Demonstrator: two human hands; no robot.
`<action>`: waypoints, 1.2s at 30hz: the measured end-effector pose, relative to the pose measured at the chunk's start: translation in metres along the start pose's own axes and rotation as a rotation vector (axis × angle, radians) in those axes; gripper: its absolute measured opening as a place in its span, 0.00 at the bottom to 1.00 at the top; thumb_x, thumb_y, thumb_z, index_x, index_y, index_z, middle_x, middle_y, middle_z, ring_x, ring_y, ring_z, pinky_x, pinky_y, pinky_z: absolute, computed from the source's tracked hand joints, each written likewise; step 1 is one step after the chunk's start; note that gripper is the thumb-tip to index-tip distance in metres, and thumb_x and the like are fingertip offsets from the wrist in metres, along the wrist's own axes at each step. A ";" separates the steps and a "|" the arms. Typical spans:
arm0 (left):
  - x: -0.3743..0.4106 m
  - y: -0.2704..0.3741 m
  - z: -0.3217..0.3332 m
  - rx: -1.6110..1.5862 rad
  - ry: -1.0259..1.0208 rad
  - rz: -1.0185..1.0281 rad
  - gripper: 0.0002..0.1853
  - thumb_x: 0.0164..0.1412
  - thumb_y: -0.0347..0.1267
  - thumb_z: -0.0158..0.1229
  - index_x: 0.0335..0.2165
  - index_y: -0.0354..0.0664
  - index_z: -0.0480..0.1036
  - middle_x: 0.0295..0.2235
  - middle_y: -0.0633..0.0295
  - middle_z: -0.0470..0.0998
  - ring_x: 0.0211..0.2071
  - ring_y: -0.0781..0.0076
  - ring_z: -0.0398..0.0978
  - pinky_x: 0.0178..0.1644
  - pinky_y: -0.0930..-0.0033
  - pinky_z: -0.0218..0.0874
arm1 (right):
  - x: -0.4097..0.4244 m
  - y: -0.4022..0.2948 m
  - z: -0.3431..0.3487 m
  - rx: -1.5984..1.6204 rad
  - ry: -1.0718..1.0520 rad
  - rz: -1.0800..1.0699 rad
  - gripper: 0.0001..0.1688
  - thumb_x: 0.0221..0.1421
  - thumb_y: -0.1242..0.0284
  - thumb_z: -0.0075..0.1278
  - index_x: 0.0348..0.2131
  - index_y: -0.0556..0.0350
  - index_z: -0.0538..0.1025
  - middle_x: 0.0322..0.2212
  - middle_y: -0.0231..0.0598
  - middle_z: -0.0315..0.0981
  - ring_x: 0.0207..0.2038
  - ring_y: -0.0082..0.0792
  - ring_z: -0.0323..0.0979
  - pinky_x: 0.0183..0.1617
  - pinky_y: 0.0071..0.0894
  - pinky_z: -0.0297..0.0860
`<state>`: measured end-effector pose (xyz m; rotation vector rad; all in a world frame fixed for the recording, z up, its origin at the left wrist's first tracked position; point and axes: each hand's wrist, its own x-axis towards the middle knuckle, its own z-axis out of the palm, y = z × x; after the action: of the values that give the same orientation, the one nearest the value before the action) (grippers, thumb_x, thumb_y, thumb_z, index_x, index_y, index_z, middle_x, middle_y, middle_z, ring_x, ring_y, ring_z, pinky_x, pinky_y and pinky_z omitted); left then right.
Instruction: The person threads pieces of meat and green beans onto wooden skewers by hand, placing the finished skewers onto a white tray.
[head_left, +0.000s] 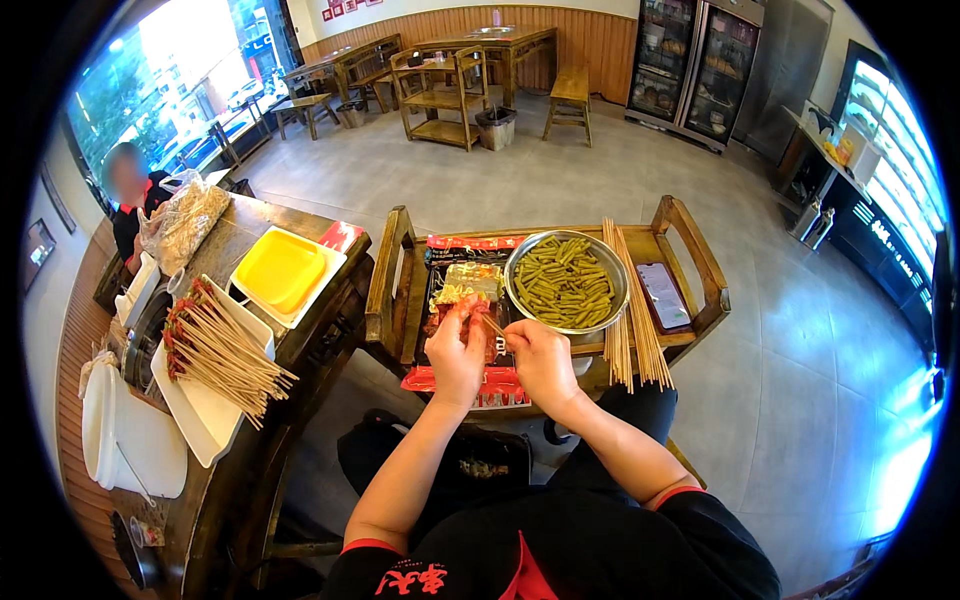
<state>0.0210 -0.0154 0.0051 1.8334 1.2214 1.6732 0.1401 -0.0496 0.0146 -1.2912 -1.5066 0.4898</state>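
Observation:
Over an opened red-and-black food package (466, 381), my left hand (457, 349) pinches a small piece of reddish food whose kind I cannot tell. My right hand (546, 364) grips a thin wooden skewer (493, 325), its tip directed at the food in the left fingers. Pale yellowish food strips (454, 291) lie in the package, just beyond the fingers. Right behind my right hand sits a steel bowl (624, 301) of cut green beans (564, 281). Bare bamboo skewers (637, 319) lie in bundles to its right, with their ends over the tray's near edge.
A wooden cart (386, 300) holds these items and a phone (664, 294). On the left table (225, 259) are a white tray (202, 424) of loaded skewers (217, 345), a yellow tray (281, 268) and a white bucket (135, 435). A person (135, 187) sits beyond a plastic bag (187, 221).

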 end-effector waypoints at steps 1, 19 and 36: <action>0.000 -0.002 0.000 -0.016 -0.001 -0.016 0.14 0.49 0.21 0.49 0.38 0.30 0.68 0.32 0.49 0.74 0.33 0.64 0.74 0.37 0.70 0.63 | 0.000 -0.002 0.001 0.030 -0.010 0.016 0.04 0.46 0.81 0.44 0.27 0.64 0.70 0.23 0.49 0.69 0.27 0.45 0.69 0.30 0.33 0.66; -0.007 -0.010 -0.006 -0.198 0.030 -0.138 0.16 0.46 0.19 0.49 0.38 0.32 0.69 0.33 0.54 0.74 0.34 0.68 0.73 0.39 0.74 0.61 | 0.001 0.017 -0.010 0.531 -0.405 0.496 0.06 0.53 0.77 0.43 0.28 0.65 0.69 0.18 0.34 0.67 0.15 0.20 0.64 0.17 0.18 0.64; -0.004 -0.017 -0.014 -0.399 0.046 -0.246 0.14 0.51 0.19 0.46 0.40 0.29 0.67 0.35 0.56 0.74 0.36 0.76 0.70 0.42 0.77 0.59 | 0.018 -0.009 -0.002 0.476 -0.435 0.492 0.08 0.54 0.77 0.40 0.30 0.68 0.69 0.20 0.38 0.67 0.18 0.27 0.69 0.21 0.21 0.68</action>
<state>0.0021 -0.0135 -0.0070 1.3579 0.9941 1.6802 0.1397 -0.0368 0.0305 -1.2066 -1.2819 1.4329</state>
